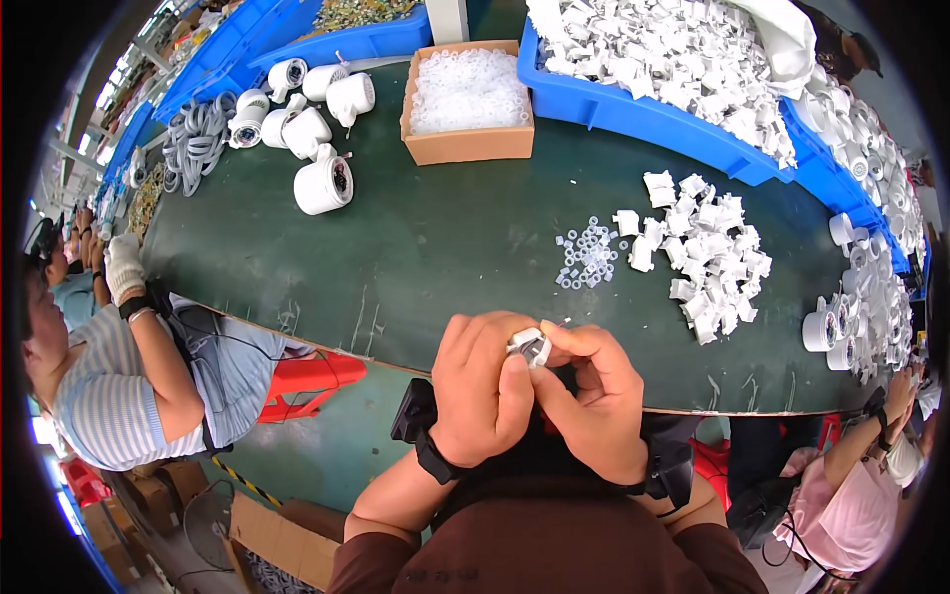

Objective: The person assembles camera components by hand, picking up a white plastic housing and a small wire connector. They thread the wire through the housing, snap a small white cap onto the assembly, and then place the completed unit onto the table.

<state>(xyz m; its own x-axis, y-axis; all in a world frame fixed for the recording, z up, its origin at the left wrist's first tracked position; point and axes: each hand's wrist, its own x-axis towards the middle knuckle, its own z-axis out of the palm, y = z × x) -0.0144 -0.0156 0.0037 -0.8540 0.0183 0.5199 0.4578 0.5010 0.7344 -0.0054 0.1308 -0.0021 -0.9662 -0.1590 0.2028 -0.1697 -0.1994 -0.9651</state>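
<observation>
Between my two hands, just above the table's near edge, is a small white plastic part (pixel 529 346) with a grey inside. My left hand (pixel 483 386) wraps round its left side, thumb pressed near it. From the right, the thumb and forefinger of my right hand (pixel 596 391) pinch the same part. My fingers hide much of it. Farther off on the green table (pixel 445 247) lie a loose cluster of small translucent rings (pixel 591 255) and, right of them, a heap of white plastic brackets (pixel 708 252).
A cardboard box of translucent rings (pixel 468 148) and a blue bin of white parts (pixel 643 94) stand at the back. White round housings (pixel 324 185) and grey rings (pixel 196 139) lie at left; white cups (pixel 861 307) at right. Co-workers sit on both sides, one wearing a glove (pixel 125 265).
</observation>
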